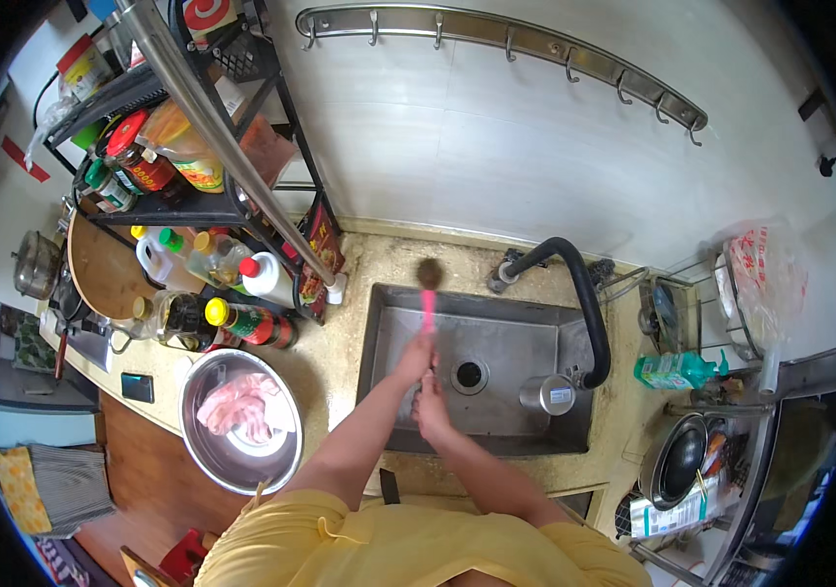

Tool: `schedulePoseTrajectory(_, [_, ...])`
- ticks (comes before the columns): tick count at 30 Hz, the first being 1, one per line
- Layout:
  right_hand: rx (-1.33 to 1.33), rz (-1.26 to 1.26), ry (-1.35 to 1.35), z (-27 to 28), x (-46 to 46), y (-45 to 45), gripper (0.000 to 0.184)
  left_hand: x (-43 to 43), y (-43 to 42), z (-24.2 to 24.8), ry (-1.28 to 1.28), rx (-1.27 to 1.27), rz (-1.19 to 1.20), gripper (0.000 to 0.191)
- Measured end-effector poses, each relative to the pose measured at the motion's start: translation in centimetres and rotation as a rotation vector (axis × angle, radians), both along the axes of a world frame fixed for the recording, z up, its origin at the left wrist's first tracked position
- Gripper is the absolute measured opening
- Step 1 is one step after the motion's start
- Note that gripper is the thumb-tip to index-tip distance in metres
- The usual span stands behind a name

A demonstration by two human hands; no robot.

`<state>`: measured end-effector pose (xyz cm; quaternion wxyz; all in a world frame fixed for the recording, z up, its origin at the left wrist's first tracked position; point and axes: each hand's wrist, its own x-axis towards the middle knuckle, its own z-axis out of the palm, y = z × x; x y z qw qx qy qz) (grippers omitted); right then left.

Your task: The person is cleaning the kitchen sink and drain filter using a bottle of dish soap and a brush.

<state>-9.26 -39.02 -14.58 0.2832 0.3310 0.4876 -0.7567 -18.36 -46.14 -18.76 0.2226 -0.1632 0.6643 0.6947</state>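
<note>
Over the stainless steel sink (pixel 506 330), both hands meet on the pink handle of a scrubbing brush (pixel 428 302). My left hand (pixel 416 358) is closed around the handle, just below the round brown head, which is blurred and lies over the sink's back rim. Close below it, my right hand (pixel 430 405) is closed at the handle's lower end; its fingers hide what they hold. Left of the sink, a metal basin (pixel 191 411) contains pale pink raw meat (pixel 242 407). A black hose-like faucet (pixel 594 308) arches over the sink's right side, its metal head hanging inside.
A black shelf rack (pixel 169 219) with jars stands at the left, above several bottles (pixel 249 323). A phone (pixel 137 387) lies on the counter's left edge. To the right are a green pump bottle (pixel 675 370) and a black pan (pixel 682 462). Hooks (pixel 510 44) line the wall.
</note>
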Motion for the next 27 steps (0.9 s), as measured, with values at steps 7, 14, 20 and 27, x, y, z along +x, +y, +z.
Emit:
schedulePoseTrajectory(7, [-0.004, -0.048, -0.024, -0.2, -1.3, -0.7, 0.035, -1.2, -0.4, 1.1, -0.113, 0.236, -0.06, 0.038])
schedulePoseTrajectory(14, [-0.018, 0.387, -0.03, 0.5, -6.9, -0.5, 0.041, -0.8, -3.4, 3.3, -0.105, 0.427, 0.288, 0.033])
schedulePoseTrajectory(20, [-0.011, 0.126, -0.01, -0.8, -5.5, -0.9, 0.044, -3.1, -1.8, 2.7, -0.088, 0.242, 0.0, 0.036])
schedulePoseTrajectory(27, [0.001, 0.123, -0.053, 0.3, -5.8, -1.9, 0.053, -2.0, -2.6, 0.2, 0.066, 0.04, 0.157, 0.041])
